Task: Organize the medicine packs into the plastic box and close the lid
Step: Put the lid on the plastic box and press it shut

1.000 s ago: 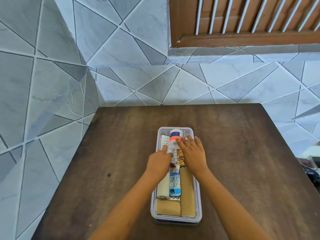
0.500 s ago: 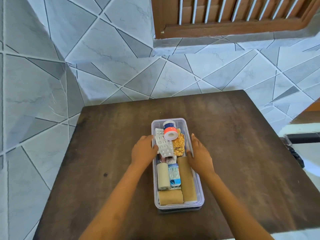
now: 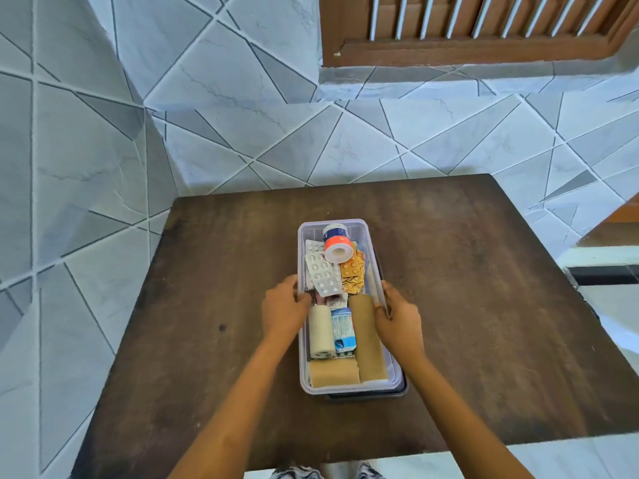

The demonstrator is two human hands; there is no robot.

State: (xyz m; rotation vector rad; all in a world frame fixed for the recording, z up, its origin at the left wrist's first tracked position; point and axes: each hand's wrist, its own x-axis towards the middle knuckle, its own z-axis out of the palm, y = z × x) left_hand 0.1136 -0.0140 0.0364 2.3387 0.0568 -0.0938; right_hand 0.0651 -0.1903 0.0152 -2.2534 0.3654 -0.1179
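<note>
A clear plastic box (image 3: 332, 224) lies lengthwise in the middle of a dark wooden table (image 3: 484, 305). Inside it are a white blister pack (image 3: 321, 271), a gold blister pack (image 3: 352, 274), an orange-and-white tape roll (image 3: 337, 243), a blue-and-white sachet (image 3: 343, 328), a white bandage roll (image 3: 320, 331) and two tan bandage rolls (image 3: 368, 337). A dark lid (image 3: 366, 395) shows under the box's near end. My left hand (image 3: 283, 305) grips the left wall with fingers over the rim. My right hand (image 3: 397, 316) grips the right wall.
Grey tiled walls close in the table's far and left sides, and a brown slatted window frame (image 3: 466, 29) sits above. The table's right edge drops to a pale floor (image 3: 608, 305). The near table edge is close to my body.
Both hands left the packs inside the box and moved outward onto its two long sides. The view has shifted, so the box sits farther right in frame.
</note>
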